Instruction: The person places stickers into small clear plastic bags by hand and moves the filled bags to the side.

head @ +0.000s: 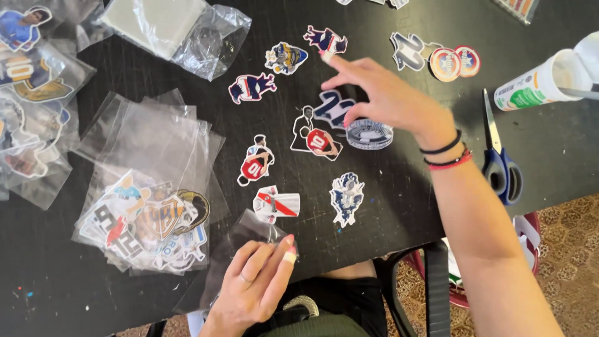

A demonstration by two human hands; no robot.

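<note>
A: Where the black worktop [387, 212] ends nearest us, left hand [253, 287] lies flat on a clear bag [234, 246], grip released.

B: Farther: right hand [387, 93] spread, pinching nothing; forefinger on a dark blue sticker [326, 40], thumb by the round grey sticker [369, 134].

We have one view only: head cam, looking steeply down at the black table [387, 206] from close above. Table's near edge runs along the frame bottom; patterned floor [568, 231] shows beyond its right corner.
</note>
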